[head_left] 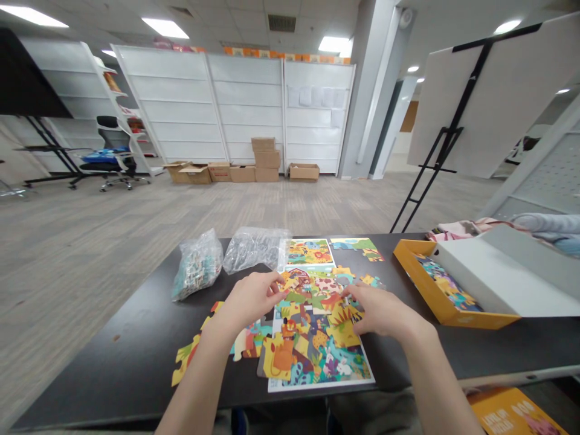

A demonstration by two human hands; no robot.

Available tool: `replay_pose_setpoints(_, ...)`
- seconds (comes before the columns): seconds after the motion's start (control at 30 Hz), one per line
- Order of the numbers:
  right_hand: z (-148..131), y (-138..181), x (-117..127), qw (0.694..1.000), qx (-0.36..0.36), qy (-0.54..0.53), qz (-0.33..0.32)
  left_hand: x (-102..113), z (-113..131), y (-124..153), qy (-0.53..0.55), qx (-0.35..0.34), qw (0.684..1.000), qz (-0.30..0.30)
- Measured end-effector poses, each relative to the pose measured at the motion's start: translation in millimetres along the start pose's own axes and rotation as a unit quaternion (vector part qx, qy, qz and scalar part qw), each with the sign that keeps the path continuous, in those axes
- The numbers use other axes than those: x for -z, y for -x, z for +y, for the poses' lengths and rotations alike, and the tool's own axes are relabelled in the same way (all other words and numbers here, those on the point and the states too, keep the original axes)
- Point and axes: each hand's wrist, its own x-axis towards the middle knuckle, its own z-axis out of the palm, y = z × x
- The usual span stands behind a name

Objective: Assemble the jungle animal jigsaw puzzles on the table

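Note:
Loose jigsaw puzzle pieces (312,329) with cartoon animals lie heaped over a white-edged picture sheet (366,376) on the black table. At the upper left of the heap is my left hand (254,299), its fingers bent and apart near the red barn picture; nothing shows clearly gripped in it. My right hand (378,309) rests at the right side of the heap, thumb and fingers spread around yellow pieces. More puzzle pieces (186,356) lie partly hidden under my left forearm. Behind the heap lies a smaller picture card (310,251) with a lion on it.
A joined puzzle strip (356,244) lies at the back. On the left are a clear bag of pieces (198,266) and a crumpled plastic bag (254,249). An open yellow box (453,317) holding pieces stands on the right, near folded cloths (471,229).

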Motion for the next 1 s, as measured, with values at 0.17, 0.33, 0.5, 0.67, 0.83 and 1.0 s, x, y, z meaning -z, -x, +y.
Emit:
replay_pose_setpoints(0.17,7.7,-2.0,2.3,1.000,-0.001,-0.006,0.002,-8.2,-1.9,2.9,0.034,-0.051,0.997,-0.038)
replay_pose_setpoints(0.33,1.7,-0.3,7.1,0.999,0.011,-0.021,0.029,10.1,-15.5,12.3,0.062,-0.012,0.996,-0.057)
replay_pose_setpoints(0.5,-19.0,2.6,12.2,0.996,0.052,-0.052,0.045,41.2,-41.0,28.1,0.000,0.071,0.997,-0.023)
replay_pose_setpoints(0.67,-27.1,-3.6,10.6,0.994,0.071,-0.066,0.049,45.5,-41.4,40.7,-0.084,0.152,0.982,-0.077)
replay_pose_setpoints(0.83,-28.8,-12.8,2.9,0.992,0.085,-0.085,0.035,39.7,-23.3,52.4,-0.140,0.164,0.968,-0.128)
replay_pose_setpoints(1.0,-28.3,-16.5,0.5,0.989,0.090,-0.103,0.047,33.2,-26.1,67.9,-0.139,0.136,0.970,-0.143)
